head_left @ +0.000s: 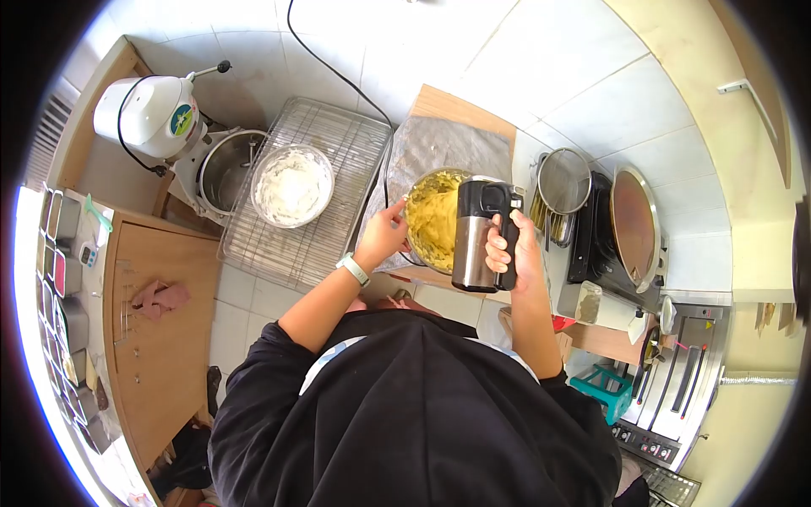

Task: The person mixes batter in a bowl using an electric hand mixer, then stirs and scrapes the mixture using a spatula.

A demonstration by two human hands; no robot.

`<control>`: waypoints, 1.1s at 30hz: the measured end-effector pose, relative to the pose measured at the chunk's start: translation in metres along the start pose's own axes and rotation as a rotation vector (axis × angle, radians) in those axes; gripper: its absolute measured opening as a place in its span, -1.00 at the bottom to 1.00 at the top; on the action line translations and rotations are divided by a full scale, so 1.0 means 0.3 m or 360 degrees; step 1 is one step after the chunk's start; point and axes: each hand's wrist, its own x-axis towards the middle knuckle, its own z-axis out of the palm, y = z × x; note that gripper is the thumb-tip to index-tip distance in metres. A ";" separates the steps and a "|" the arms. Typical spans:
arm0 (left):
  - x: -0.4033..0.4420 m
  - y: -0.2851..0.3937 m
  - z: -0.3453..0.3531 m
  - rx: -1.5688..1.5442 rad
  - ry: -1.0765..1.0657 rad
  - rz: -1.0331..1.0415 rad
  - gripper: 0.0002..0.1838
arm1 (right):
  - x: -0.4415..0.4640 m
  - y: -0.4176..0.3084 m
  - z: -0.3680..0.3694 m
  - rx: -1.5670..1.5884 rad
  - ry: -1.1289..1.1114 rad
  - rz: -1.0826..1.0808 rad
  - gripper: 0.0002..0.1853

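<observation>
My right hand (pixel 517 245) is wrapped around the black handle of a silver-and-black electric hand mixer (pixel 475 241), which is over the right part of a metal bowl (pixel 441 264). The mixer body hides its beaters. Thick yellow batter (pixel 429 215) fills the bowl and is smeared up its inner wall. At the bowl's left rim, my left hand (pixel 386 232) pinches the edge. A grey cloth (pixel 460 144) lies beneath the bowl on a wooden-edged surface.
Left, a wire rack (pixel 296 241) bears a clear bowl of white cream (pixel 291 186), beside a white stand mixer (pixel 152 118). A black cord (pixel 346 82) runs past the bowl. Right are a sieve (pixel 564 180), a large round pan (pixel 635 224) and a teal stool (pixel 604 389).
</observation>
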 end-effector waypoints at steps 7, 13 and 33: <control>0.030 -0.053 0.012 -0.0059 0.0021 0.0065 -0.50 | -0.009 0.023 0.012 0.0048 -0.0068 0.0024 -0.63; 0.008 -0.013 0.008 -0.0087 0.0046 0.0015 -0.51 | 0.020 0.010 0.021 0.0062 -0.0057 0.0001 -0.66; 0.014 -0.029 0.008 -0.0133 0.0043 -0.0028 -0.50 | 0.000 0.017 0.021 0.0325 -0.0212 0.0115 -0.65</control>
